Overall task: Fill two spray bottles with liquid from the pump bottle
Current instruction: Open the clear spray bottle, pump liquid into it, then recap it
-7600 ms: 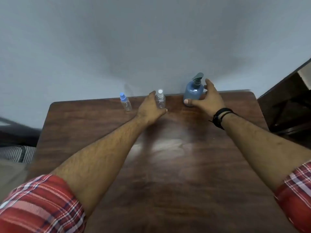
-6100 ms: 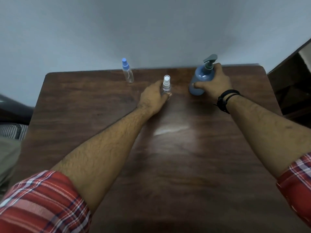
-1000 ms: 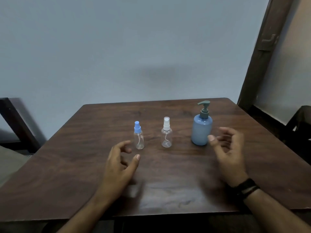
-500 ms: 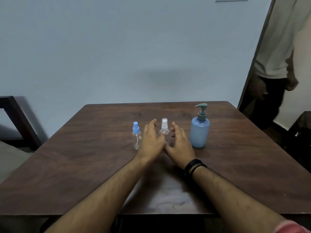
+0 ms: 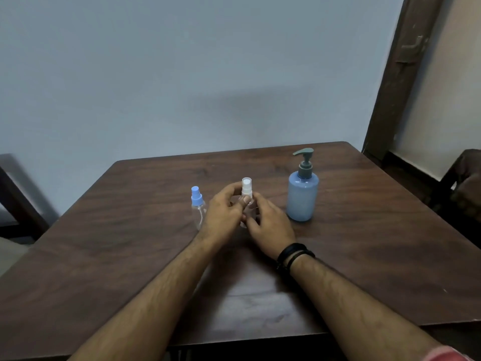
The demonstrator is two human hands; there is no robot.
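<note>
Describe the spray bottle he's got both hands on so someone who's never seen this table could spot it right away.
On the dark wooden table, three bottles stand in a row. The white-capped spray bottle is the middle one, small and clear, held between the left hand and right hand. The other clear spray bottle has a blue cap; the blue pump bottle is far larger.

Blue pump bottle [image 5: 302, 198] with grey pump; clear spray bottles capped blue [image 5: 196, 196] and white [image 5: 246, 187]; dark brown wood-grain counter [image 5: 377, 243]
</note>
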